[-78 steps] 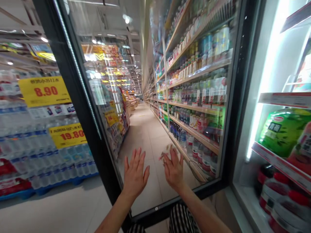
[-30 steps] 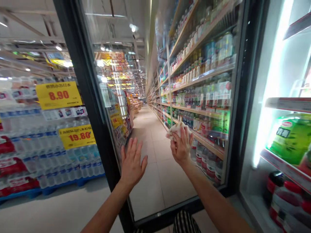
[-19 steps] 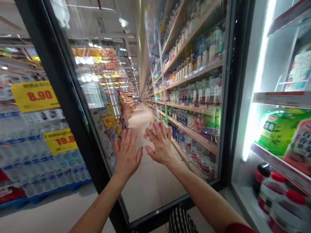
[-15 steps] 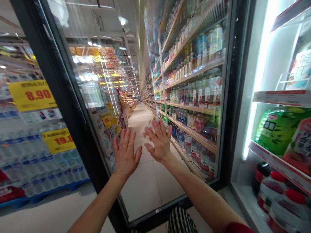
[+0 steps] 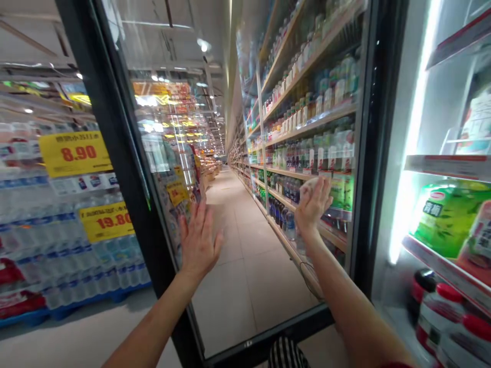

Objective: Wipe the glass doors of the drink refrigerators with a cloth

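Note:
A black-framed glass door [image 5: 226,306] stands open in front of me. My left hand [image 5: 200,240] lies against the left part of its glass, palm forward and fingers spread, with nothing in it. Towards the right side of the pane, my right hand [image 5: 315,207] presses a pale cloth [image 5: 306,190] to the glass. Part of the cloth shows at the left of the fingers; the rest is hidden behind the hand. Both hands are slightly blurred.
On the right is a lit fridge with a green pouch [image 5: 448,217] on a shelf and red-lidded jars [image 5: 441,312] below. At left, packs of bottled water [image 5: 84,276] stand behind yellow price signs [image 5: 76,153]. Bottle-filled shelves show in the glass.
My right hand has moved right across the glass with the cloth, away from the left hand. My left hand stays nearly in place. The view has shifted slightly.

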The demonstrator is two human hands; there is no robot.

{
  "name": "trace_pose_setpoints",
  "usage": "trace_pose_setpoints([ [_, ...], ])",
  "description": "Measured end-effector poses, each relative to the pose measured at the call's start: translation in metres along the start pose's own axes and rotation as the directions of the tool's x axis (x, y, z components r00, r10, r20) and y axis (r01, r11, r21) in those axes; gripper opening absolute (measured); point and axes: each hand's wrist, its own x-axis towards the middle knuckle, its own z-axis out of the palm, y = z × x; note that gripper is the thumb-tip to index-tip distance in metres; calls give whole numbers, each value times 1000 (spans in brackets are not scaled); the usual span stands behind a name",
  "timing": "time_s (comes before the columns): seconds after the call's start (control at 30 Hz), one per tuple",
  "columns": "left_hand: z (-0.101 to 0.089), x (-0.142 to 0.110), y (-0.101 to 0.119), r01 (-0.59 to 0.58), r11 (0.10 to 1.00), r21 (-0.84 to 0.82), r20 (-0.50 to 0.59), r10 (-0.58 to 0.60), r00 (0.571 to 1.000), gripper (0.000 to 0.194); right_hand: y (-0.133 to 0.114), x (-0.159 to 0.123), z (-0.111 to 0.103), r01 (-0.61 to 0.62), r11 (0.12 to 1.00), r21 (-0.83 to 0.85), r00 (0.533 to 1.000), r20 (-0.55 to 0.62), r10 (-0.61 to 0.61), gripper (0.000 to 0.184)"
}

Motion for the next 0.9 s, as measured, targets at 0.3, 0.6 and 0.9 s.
trace_pose_setpoints([
  [0.3,5,5,1,-21,1000,-5,18,21,1000,62,13,-5,-3,253,967,28,958,132,-254,52],
  [0.6,9,22,9,-44,999,-23,-13,43,999,68,10,-15,-5,465,875,136,852,202,-484,56],
  [0.9,4,44,3,-40,999,16,-47,41,998,68,17,29,3,184,982,53,981,47,-186,56],
])
